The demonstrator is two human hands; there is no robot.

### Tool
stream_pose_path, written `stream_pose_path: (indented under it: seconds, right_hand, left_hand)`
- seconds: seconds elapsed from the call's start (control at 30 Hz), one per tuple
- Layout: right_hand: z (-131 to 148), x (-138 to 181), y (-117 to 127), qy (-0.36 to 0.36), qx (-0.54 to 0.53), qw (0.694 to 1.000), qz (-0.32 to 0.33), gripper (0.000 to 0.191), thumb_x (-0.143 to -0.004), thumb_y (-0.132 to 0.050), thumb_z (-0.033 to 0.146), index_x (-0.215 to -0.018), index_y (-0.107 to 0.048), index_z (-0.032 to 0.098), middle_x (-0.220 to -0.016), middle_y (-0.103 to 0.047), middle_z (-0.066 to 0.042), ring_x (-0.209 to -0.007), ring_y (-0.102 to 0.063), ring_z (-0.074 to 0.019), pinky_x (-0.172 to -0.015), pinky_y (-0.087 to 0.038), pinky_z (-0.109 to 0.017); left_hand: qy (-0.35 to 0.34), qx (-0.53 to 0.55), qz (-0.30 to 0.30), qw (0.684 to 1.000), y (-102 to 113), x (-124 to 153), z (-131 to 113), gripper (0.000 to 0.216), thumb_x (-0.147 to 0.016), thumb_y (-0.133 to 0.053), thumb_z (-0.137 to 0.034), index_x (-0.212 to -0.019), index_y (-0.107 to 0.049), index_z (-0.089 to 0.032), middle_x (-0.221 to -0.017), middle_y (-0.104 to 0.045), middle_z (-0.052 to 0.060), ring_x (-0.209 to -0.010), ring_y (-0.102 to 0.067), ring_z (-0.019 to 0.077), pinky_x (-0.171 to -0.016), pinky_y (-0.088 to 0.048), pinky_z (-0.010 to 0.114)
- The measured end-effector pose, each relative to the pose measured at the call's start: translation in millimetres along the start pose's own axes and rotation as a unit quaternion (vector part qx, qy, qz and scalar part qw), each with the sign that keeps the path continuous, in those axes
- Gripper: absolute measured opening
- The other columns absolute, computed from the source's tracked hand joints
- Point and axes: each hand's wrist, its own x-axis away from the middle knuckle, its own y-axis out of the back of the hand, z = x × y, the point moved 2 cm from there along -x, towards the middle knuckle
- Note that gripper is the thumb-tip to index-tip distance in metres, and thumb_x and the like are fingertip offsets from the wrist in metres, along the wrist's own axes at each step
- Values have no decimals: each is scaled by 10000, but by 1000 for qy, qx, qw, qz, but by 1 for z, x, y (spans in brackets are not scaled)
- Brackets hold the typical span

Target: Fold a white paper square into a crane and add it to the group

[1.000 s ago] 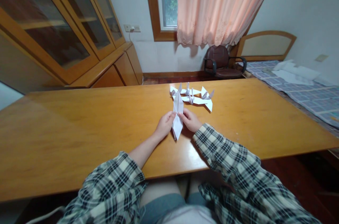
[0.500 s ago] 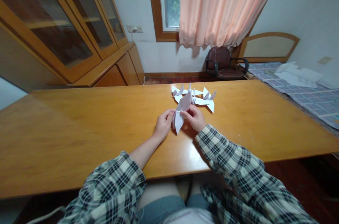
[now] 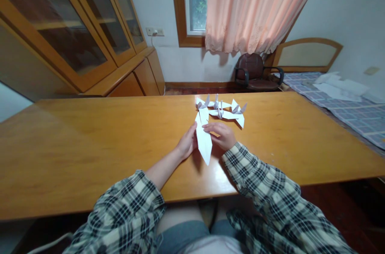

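A long, pointed piece of folded white paper (image 3: 203,142) lies flat on the wooden table (image 3: 90,146), its tip toward me. My left hand (image 3: 187,144) rests against its left edge with the fingers laid along the paper. From the other side, my right hand (image 3: 221,134) presses its fingertips on the right edge and upper part. Just beyond the paper stand three finished white paper cranes (image 3: 221,109) in a small cluster.
A glass-fronted wooden cabinet (image 3: 75,29) lines the left wall. Behind the table are a dark office chair (image 3: 255,71), a window with a peach curtain (image 3: 252,5), and a bed with a checked cover (image 3: 345,103) at the right.
The folded paper was lifted and turned between both hands half a second ago. Now it lies flat on the table, with both hands pressing on its edges.
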Motion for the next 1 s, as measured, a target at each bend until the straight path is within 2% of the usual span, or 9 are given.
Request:
stream_pose_path:
  seconds: [0.1,0.17,0.3,0.4,0.57,0.8,1.0]
  right_hand:
    - [0,-1,0,40,36,998,33,152,-889,-536,264,-951,-668,222,-1034,-710,-63,-952,-653,-176,-810,-490,-347]
    - [-2,-1,-1,55,62,995,50,161,-891,-537,255,-972,-672,222,-1058,-700,-65,-952,-644,-180,-803,-469,-350]
    - [-7,2,-5,77,97,990,66,170,-869,-575,254,-989,-696,239,-1088,-672,-74,-956,-618,-192,-813,-449,-358]
    - [-10,4,-8,87,93,990,62,177,-863,-588,262,-991,-710,248,-1096,-652,-83,-977,-597,-195,-833,-454,-357]
    - [-13,3,-7,73,103,991,53,170,-843,-618,287,-972,-730,292,-1149,-611,-79,-1002,-552,-208,-864,-447,-385]
    - [-14,2,-3,67,100,991,57,140,-823,-640,299,-910,-750,305,-1202,-590,-65,-1038,-514,-226,-887,-420,-409]
    - [-12,3,-8,-19,60,998,9,107,-789,-656,244,-814,-754,279,-1170,-618,-38,-1073,-495,-235,-944,-386,-433]
  left_hand:
    - [11,2,-26,1000,6,-2,-2,248,-809,-636,-308,-925,-676,-91,-800,-719,111,-758,-679,208,-745,-548,320]
    - [11,-1,-34,999,9,-4,-4,185,-807,-636,-240,-893,-676,-81,-771,-715,107,-692,-673,176,-704,-554,286]
    - [16,-6,-52,998,12,-6,-4,159,-828,-600,-196,-895,-674,-72,-747,-710,95,-601,-652,133,-615,-553,240]
    - [19,-3,-50,999,12,-7,-4,170,-846,-565,-179,-903,-673,-61,-752,-713,103,-587,-647,126,-604,-555,234]
    - [22,-3,-47,999,11,-6,-5,156,-862,-529,-135,-886,-660,-54,-751,-712,110,-600,-653,134,-602,-554,236]
    - [41,-23,-11,999,9,-6,-4,158,-873,-534,-146,-886,-659,-49,-760,-709,117,-652,-666,151,-674,-554,259]
    - [44,-17,12,999,8,-5,-5,150,-831,-621,-208,-878,-670,-74,-808,-708,101,-704,-659,147,-724,-550,270]
